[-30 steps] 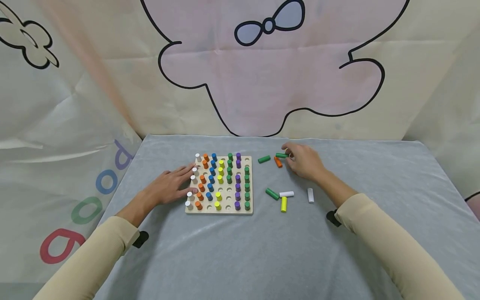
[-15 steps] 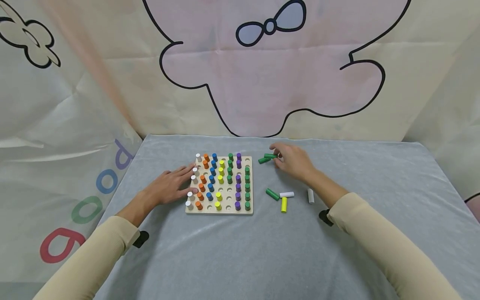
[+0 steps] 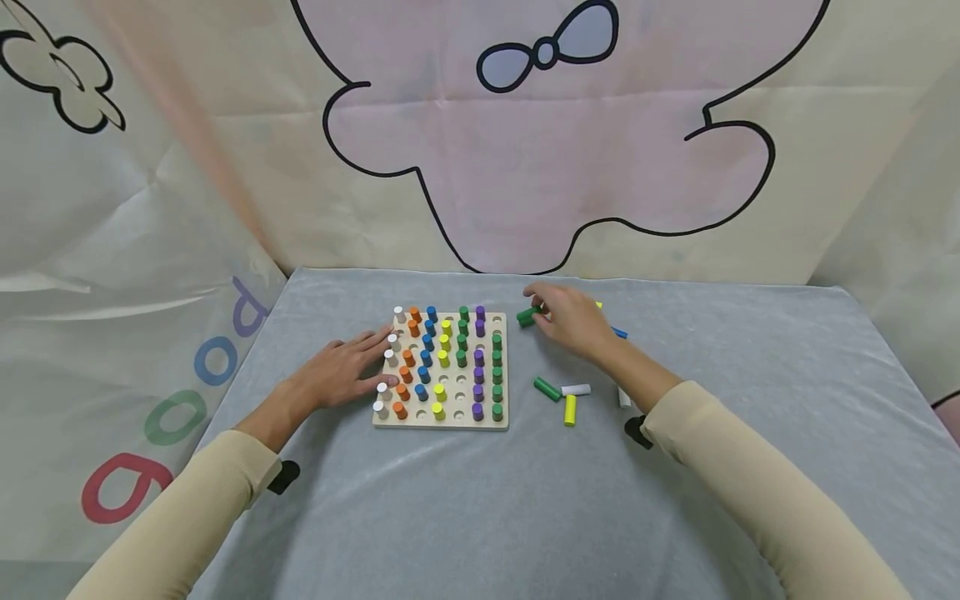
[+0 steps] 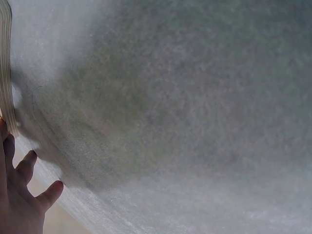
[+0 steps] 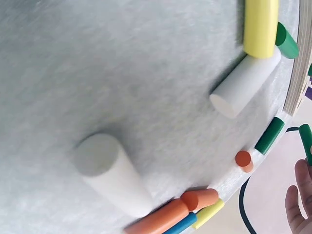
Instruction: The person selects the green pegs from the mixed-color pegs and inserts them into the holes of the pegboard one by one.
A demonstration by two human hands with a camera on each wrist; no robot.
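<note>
The wooden pegboard (image 3: pixel 450 426) bears rows of white, orange, blue, yellow, green and purple pegs. My left hand (image 3: pixel 341 373) rests with spread fingers against its left edge; the left wrist view also catches the fingers beside the board's side (image 4: pixel 5 58). To the right of the board, my right hand (image 3: pixel 572 319) pinches a green peg (image 5: pixel 305 139) between thumb and fingers. Another green peg (image 5: pixel 269 136) lies on the cloth just below that hand. The head view shows these two green pegs overlapping, so their outlines are hard to separate.
Nearer me lie a green peg (image 3: pixel 547 388), a white peg (image 3: pixel 576 390) and a yellow peg (image 3: pixel 570 411). Another white peg (image 5: pixel 117 175) is half hidden by the right forearm in the head view. Orange pegs (image 5: pixel 161 217), a blue peg (image 5: pixel 181 224) and a yellow peg (image 5: pixel 208 213) lie behind.
My right hand has moved left toward the pegboard with the green peg. An orange peg is now covered by it, while bits of yellow and blue show behind. The left hand stays put.
</note>
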